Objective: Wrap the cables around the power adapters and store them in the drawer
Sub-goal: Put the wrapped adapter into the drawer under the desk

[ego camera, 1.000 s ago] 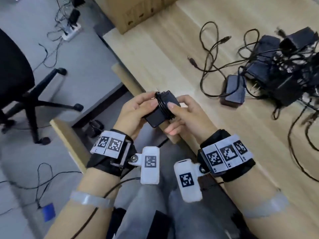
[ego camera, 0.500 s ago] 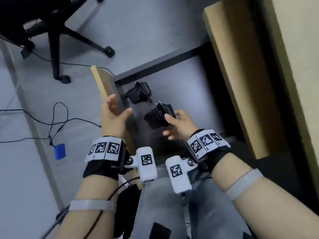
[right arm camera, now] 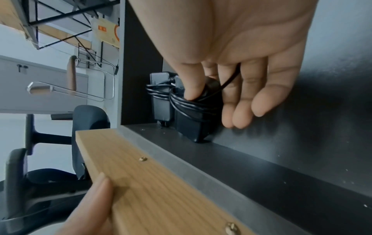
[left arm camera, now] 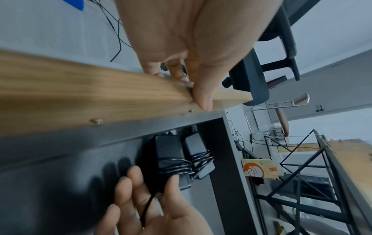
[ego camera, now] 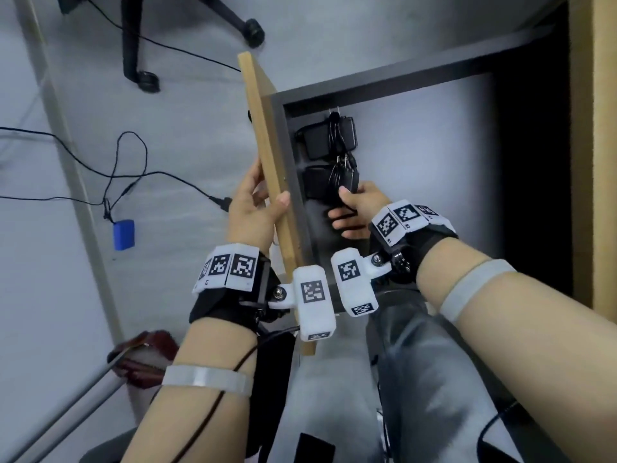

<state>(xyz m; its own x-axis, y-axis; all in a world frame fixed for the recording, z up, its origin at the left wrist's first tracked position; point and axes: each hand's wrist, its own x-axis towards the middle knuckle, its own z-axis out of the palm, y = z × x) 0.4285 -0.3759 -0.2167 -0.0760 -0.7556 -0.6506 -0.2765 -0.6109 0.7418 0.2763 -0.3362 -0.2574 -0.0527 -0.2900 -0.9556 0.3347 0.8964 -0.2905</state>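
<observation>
The open drawer (ego camera: 417, 168) has a grey floor and a wooden front panel (ego camera: 267, 182). A black adapter (ego camera: 329, 137) wrapped in its cable lies in the drawer's front left corner. A second wrapped adapter (ego camera: 322, 183) sits right beside it, touching the drawer floor (right arm camera: 261, 159). My right hand (ego camera: 350, 208) pinches this second adapter (right arm camera: 193, 120) between thumb and fingers, with a loose cable end running through the palm (left arm camera: 147, 209). My left hand (ego camera: 257, 208) grips the wooden panel (left arm camera: 100, 95), thumb on its top edge and fingers behind it.
An office chair base (ego camera: 140, 38) stands on the grey floor beyond the drawer. Black cables and a blue block (ego camera: 123, 233) lie on the floor at left. The desk's wooden edge (ego camera: 597, 162) runs down the right side.
My right hand has carried the wrapped adapter down into the drawer, beside the first one. My left hand has let go of the adapter and taken hold of the drawer front.
</observation>
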